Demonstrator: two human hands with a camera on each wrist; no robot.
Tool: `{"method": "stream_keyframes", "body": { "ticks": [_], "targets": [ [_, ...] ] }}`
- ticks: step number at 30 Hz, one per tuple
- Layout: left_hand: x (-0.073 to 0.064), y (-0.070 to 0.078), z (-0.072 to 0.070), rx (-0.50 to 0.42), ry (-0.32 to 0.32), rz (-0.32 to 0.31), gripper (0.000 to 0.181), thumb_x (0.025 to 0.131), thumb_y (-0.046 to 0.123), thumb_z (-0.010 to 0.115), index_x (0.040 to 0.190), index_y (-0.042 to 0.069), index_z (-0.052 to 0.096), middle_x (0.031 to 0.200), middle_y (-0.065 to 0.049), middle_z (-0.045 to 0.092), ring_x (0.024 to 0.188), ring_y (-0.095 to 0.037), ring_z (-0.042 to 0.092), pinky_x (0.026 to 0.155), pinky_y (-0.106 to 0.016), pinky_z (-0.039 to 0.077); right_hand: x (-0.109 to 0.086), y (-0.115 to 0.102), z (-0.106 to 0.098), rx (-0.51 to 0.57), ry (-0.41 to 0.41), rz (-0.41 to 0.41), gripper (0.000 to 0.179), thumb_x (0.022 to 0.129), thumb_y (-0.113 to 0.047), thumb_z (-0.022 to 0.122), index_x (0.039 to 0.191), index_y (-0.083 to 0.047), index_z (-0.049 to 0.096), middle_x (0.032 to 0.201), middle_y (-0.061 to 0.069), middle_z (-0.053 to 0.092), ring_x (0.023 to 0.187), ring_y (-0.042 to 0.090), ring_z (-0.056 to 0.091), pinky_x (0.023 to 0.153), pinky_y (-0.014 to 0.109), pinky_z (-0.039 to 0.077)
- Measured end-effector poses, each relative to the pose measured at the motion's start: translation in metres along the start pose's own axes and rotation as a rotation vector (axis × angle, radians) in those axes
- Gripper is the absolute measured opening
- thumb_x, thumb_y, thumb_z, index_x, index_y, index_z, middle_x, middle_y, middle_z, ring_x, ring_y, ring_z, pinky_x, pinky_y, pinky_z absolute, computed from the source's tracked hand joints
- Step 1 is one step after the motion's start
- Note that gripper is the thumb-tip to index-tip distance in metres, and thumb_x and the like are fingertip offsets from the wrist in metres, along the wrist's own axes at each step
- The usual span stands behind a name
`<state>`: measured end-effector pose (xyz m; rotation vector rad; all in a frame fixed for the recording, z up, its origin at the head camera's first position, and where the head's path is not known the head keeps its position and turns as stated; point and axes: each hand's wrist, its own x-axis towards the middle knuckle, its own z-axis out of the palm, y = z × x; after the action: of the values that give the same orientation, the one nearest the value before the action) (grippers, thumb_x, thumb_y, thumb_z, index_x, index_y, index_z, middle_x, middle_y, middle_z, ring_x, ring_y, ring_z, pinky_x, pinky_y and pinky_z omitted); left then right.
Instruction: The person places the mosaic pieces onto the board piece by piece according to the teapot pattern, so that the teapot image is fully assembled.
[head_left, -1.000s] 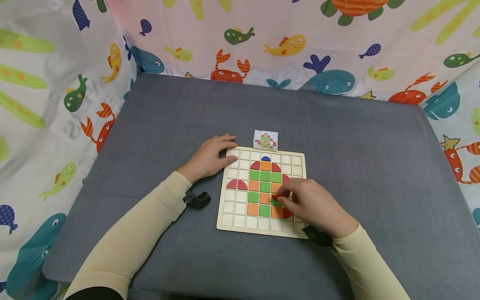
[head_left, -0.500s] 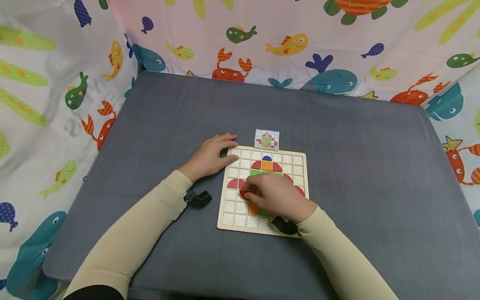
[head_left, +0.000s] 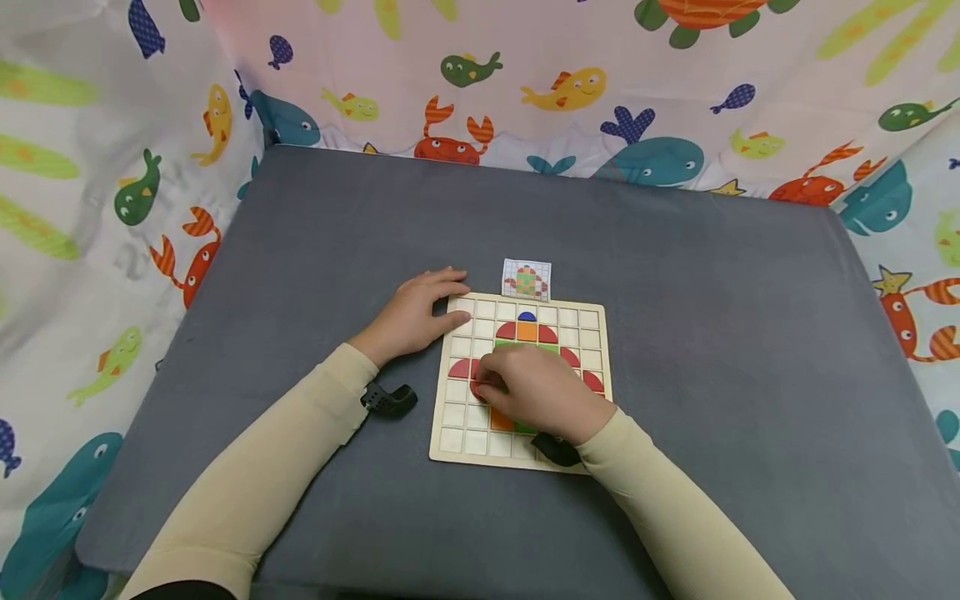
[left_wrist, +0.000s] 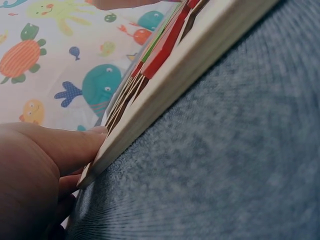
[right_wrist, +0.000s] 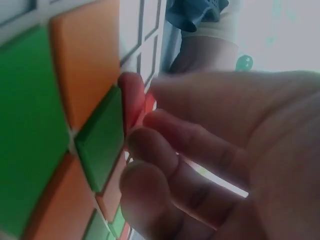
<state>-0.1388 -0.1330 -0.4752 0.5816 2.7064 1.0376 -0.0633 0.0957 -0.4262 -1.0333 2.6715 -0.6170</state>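
A light wooden grid board (head_left: 467, 457) lies on the grey table, its squares partly filled with green, orange, red and blue pieces. At its upper left corner my left hand (head_left: 411, 317) holds the board, the thumb (left_wrist: 82, 145) lying on top in the left wrist view. Over the board's left half, my right hand (head_left: 542, 390) pinches a red rounded piece (right_wrist: 132, 95) between thumb and fingers. That piece stands right beside a green square (right_wrist: 102, 142) in the right wrist view. My right hand hides many pieces in the middle.
A small printed card (head_left: 527, 279) with a coloured grid pattern touches the board's far edge. The grey cloth-covered table (head_left: 697, 333) surrounds the board. A curtain with sea animals (head_left: 375, 50) hangs behind and at both sides. Black wrist cameras sit at both cuffs.
My right hand has carried the red piece from the board's right side leftward across the coloured pieces, then lowered it at the left side. The left hand stays at the corner.
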Motion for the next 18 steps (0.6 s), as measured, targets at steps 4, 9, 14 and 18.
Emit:
{"method": "stream_keyframes", "body": {
  "ticks": [4,9,14,18],
  "targets": [
    [0.000,-0.001,-0.001,0.014,0.005,-0.001,0.050,0.103,0.037,0.071,0.147,0.014,0.064,0.165,-0.002,0.045,0.159,-0.024,0.030,0.132,-0.055,0.016,0.002,-0.001,0.002,-0.022,-0.007,-0.021,0.014,0.093,-0.022,0.082,0.083,-0.021,0.072,0.074,-0.014,0.061,0.068,0.006,0.053,0.058,0.022,0.048],
    [-0.001,0.000,0.003,0.008,-0.008,0.020,0.050,0.103,0.037,0.071,0.147,0.013,0.064,0.164,-0.004,0.046,0.158,-0.024,0.030,0.132,-0.056,0.018,-0.004,-0.003,0.008,-0.045,0.000,0.012,0.016,0.092,-0.019,0.082,0.080,-0.021,0.071,0.072,-0.014,0.060,0.065,0.006,0.052,0.054,0.021,0.046],
    [-0.003,0.001,0.007,-0.009,-0.009,0.021,0.049,0.102,0.035,0.072,0.146,0.013,0.064,0.164,-0.003,0.046,0.158,-0.024,0.030,0.132,-0.055,0.018,-0.008,-0.005,0.012,-0.071,0.009,0.014,0.012,0.092,-0.020,0.081,0.082,-0.019,0.075,0.072,-0.012,0.064,0.063,0.006,0.054,0.054,0.020,0.046],
    [-0.001,0.003,0.007,-0.018,0.003,0.037,0.049,0.102,0.035,0.072,0.145,0.013,0.065,0.164,-0.003,0.046,0.158,-0.023,0.030,0.131,-0.055,0.018,-0.010,-0.007,0.008,-0.103,0.024,0.018,0.014,0.094,-0.024,0.082,0.082,-0.018,0.078,0.071,-0.011,0.064,0.062,0.006,0.054,0.055,0.021,0.049]
  ]
}}
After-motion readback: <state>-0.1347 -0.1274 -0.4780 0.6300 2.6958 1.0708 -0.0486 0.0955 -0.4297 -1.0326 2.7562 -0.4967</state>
